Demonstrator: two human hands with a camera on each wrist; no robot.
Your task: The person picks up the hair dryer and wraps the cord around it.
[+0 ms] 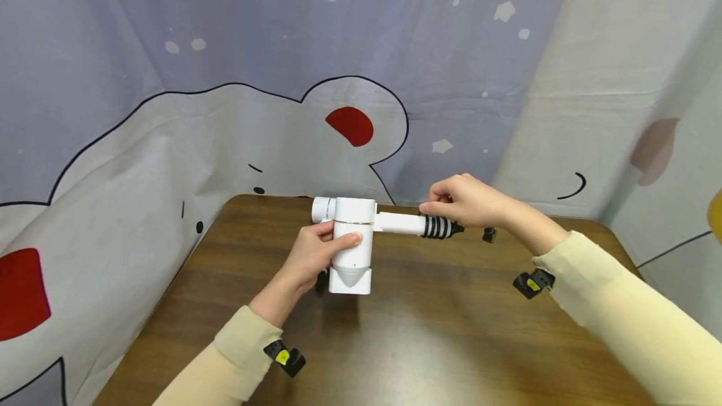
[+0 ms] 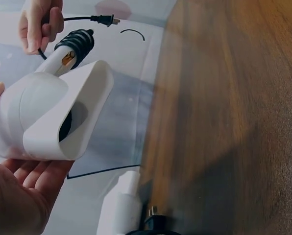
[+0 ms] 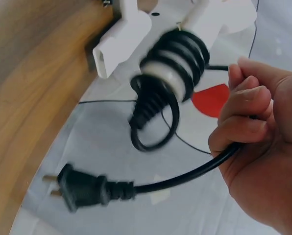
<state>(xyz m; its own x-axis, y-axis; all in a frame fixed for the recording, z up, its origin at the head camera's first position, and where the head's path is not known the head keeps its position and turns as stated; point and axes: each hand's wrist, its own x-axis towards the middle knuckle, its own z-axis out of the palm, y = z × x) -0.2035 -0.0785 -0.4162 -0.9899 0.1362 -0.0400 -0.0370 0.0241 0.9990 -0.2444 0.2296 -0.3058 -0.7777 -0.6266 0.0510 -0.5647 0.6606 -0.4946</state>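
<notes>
Held up over the table is a white hair dryer (image 1: 354,249), its handle (image 1: 400,223) pointing right and its flared nozzle (image 1: 350,282) toward me. My left hand (image 1: 313,252) grips the barrel, thumb across the front and fingers behind. Several turns of black cord (image 3: 178,54) wrap the handle's end, with a small loop hanging by the strain relief (image 3: 148,103). Beside that end, my right hand (image 1: 468,199) holds the cord between curled fingers. Its free end leaves the fist, and the two-pin plug (image 3: 85,188) dangles from it.
Another white appliance (image 2: 119,210) with a black plug (image 2: 156,220) lies on the brown wooden table (image 1: 429,331), mostly hidden from the head view by the dryer and left hand. A printed curtain (image 1: 254,130) hangs behind the table's far edge.
</notes>
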